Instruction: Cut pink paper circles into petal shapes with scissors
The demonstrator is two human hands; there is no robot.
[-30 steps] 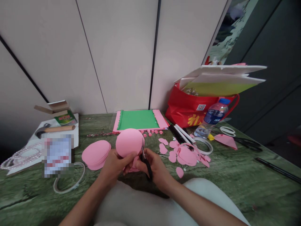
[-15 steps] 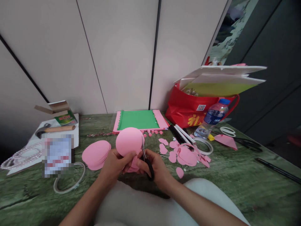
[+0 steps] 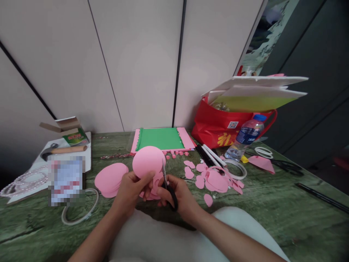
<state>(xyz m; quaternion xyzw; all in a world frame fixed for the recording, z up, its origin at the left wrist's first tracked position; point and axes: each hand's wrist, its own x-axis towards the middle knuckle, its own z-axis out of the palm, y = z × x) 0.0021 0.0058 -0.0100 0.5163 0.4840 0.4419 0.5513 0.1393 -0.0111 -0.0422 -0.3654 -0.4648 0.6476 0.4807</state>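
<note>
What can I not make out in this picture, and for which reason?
- Head view: some fingertips of the left hand, behind the round pink paper sheet.
- Head view: lower pink paper, partly covered by both hands.
- Head view: glossy red bag's contents, mostly hidden by its front wall.
- Head view: print on the flat bluish-white item, pixelated.
- Head view: long black stick's end, cut off by the right edge.

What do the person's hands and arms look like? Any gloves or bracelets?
The left hand and right hand are bare, without gloves. The forearms show no sleeves, watch or bracelets. Any small rings are too hard to make out.
</note>
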